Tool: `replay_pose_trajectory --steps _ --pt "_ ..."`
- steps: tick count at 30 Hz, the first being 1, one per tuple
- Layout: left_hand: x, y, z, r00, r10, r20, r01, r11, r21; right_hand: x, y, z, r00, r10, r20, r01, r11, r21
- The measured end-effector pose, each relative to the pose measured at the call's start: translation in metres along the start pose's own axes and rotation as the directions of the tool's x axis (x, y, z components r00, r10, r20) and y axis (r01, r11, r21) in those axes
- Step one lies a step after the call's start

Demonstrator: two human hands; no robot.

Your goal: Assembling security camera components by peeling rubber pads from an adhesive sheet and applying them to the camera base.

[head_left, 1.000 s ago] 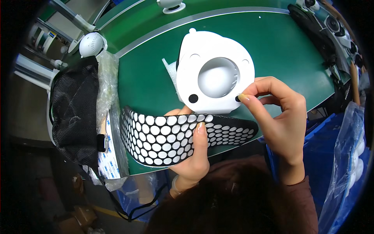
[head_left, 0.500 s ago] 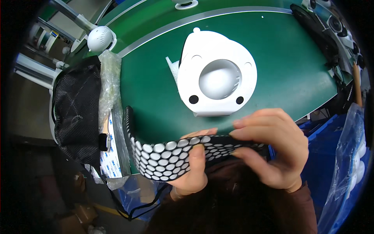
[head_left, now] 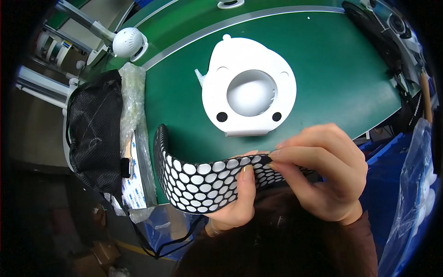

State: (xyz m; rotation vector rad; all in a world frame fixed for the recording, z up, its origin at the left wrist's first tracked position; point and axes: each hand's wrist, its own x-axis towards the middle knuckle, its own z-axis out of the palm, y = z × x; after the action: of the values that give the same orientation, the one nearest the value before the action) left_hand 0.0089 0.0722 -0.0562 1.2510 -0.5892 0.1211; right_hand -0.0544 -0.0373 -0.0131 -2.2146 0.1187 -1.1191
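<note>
A flexible black sheet (head_left: 198, 184) covered with rows of white round dots curves up at its left end, near the table's front edge. My left hand (head_left: 240, 203) grips it, thumb on the dotted face and fingers behind. My right hand (head_left: 325, 175) pinches thumb and forefinger together at the sheet's upper edge; whether a single dot is between the tips, I cannot make out. Beyond both hands, a white rounded plastic housing (head_left: 249, 55) lies on the green table (head_left: 337, 78). It has a large round hollow and two black round pads (head_left: 222, 117) on its near part.
On the left are a black mesh bag (head_left: 94, 134), clear bubble wrap (head_left: 134, 92) and a printed white sheet (head_left: 134, 191). A white round device (head_left: 128, 42) stands behind them. Black gear (head_left: 374, 41) lines the right edge; a blue bin (head_left: 383, 184) with plastic wrapping sits below right.
My right fingertips have come together at the sheet's upper edge, where they were apart before. My left thumb has shifted slightly right along the sheet. The whole view has shifted a little.
</note>
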Motion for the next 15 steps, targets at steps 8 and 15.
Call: replay_pose_trajectory --steps 8,15 --pt "-0.002 -0.002 -0.008 0.996 0.049 0.080 -0.049 0.999 0.003 -0.002 -0.004 0.003 0.999 -0.035 -0.013 0.033 0.992 -0.120" --pt "-0.002 0.002 -0.001 1.000 -0.013 -0.013 0.013 0.999 -0.036 -0.003 0.000 0.004 1.000 0.020 -0.005 -0.020 1.000 -0.014"
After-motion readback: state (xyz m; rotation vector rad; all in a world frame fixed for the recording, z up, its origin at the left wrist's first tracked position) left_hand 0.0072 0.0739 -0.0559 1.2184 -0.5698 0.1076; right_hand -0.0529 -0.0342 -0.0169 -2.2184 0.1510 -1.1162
